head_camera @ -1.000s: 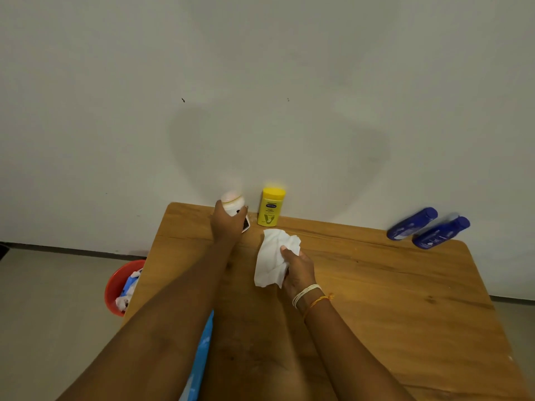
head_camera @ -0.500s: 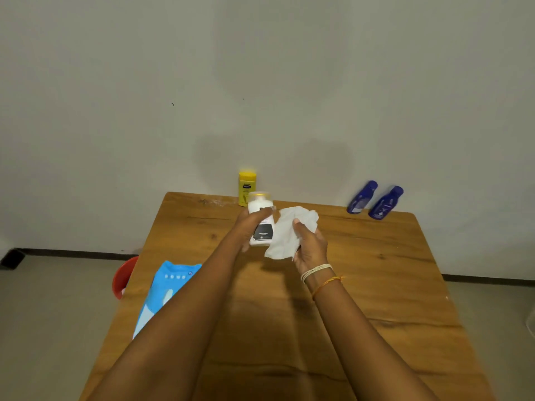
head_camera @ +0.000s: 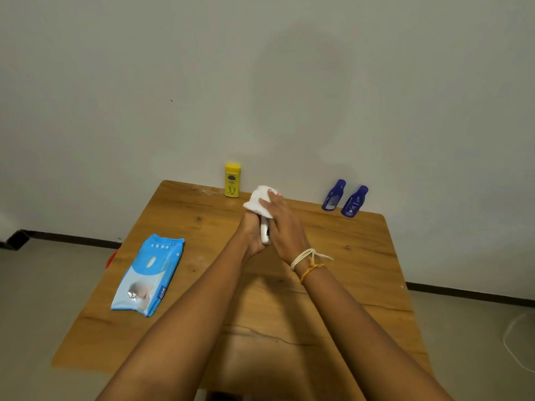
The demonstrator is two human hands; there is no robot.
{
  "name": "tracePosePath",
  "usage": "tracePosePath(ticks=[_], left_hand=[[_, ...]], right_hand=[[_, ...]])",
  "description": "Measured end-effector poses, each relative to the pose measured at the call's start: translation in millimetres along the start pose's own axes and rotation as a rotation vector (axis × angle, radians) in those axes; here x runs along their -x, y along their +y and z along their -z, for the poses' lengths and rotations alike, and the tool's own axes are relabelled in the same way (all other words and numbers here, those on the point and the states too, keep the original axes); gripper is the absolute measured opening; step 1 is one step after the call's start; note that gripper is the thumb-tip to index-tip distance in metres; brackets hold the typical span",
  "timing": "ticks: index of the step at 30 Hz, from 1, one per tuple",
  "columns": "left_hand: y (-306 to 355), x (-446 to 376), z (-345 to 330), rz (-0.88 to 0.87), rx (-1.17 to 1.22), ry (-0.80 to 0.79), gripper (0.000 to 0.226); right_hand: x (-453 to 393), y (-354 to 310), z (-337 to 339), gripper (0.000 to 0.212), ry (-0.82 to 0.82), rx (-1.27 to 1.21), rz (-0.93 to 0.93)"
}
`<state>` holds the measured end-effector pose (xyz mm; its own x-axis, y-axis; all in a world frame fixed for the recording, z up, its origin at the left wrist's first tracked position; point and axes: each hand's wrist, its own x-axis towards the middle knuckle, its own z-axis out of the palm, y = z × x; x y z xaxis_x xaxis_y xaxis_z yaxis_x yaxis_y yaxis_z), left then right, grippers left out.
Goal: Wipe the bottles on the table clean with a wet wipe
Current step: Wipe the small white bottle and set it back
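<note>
White bottle gripped by left hand; right hand clutches wet wipe over it.

Count on table: four bottles, namely one yellow, two blue, and one white at frame centre. One wipe. One wipe pack, lower left. Two hands.

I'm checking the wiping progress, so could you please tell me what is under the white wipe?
The white bottle's top sits under the wipe, hidden. Only its lower body shows between the left hand and right hand.
</note>
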<state>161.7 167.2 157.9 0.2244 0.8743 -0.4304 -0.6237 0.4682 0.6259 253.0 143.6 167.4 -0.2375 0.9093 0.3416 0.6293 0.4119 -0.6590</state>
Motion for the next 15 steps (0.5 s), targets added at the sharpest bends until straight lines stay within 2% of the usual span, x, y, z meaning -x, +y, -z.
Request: tracePosePath(ticks=[3, 6, 9, 10, 12, 14, 15], left_hand=[[0, 0, 5, 0.002, 0.005, 0.032, 0.053], [9, -1, 5, 0.08, -0.032, 0.056, 0.063], [15, -5, 5, 0.036, -0.053, 0.061, 0.061], [16, -6, 5, 0.024, -0.057, 0.056, 0.062], [18, -6, 6, 0.04, -0.058, 0.042, 0.063], [20, -9, 10, 0.057, -0.078, 0.05, 0.061], [21, -10, 12, 0.056, -0.097, 0.067, 0.059]], right_hand=[[27, -9, -2, 0.048, -0.085, -0.08, 0.006], [52, 8, -1, 0.051, -0.072, 0.089, 0.214], [65, 18, 5, 0.047, -0.037, 0.087, 0.297], [67, 18, 7, 0.043, -0.007, 0.03, 0.257], [66, 10, 11, 0.02, 0.151, -0.146, -0.003], [46, 4, 15, 0.027, 0.463, -0.447, -0.366], [35, 2, 18, 0.029, 0.61, -0.579, -0.489]])
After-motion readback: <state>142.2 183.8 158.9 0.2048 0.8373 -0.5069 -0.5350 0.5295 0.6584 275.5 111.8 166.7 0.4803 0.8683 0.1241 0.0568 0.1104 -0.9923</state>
